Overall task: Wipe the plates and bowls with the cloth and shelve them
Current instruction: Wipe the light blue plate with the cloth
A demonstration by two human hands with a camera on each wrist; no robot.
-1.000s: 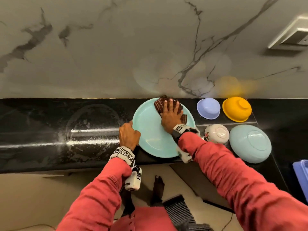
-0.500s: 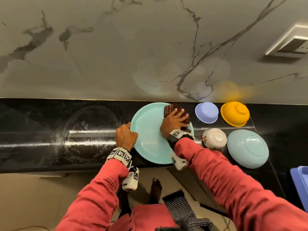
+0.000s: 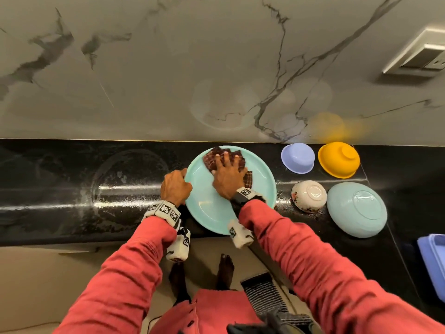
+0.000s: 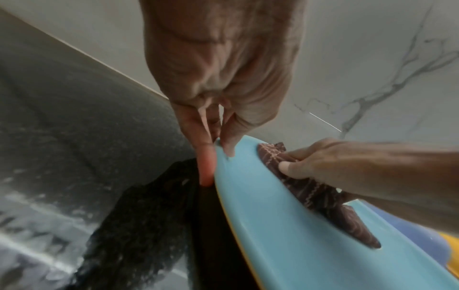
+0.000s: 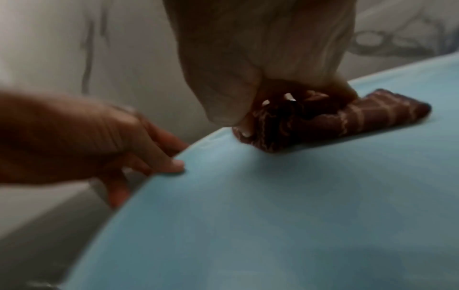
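A teal plate sits at the middle of the black counter, overhanging its front edge. My left hand pinches the plate's left rim, thumb on top and fingers beneath. My right hand lies with its fingers spread on a folded brown checked cloth and presses it onto the far part of the plate. In the right wrist view the cloth bunches under the hand on the plate, with the left hand at the rim. In the left wrist view the cloth lies on the plate.
To the right of the plate several dishes stand upside down: a lilac bowl, a yellow bowl, a white floral bowl and a teal dish. A blue tray shows at the right edge. The marble wall rises behind.
My right hand slid the cloth along the far part of the plate, to the right and then back left. The left hand kept its hold on the rim.
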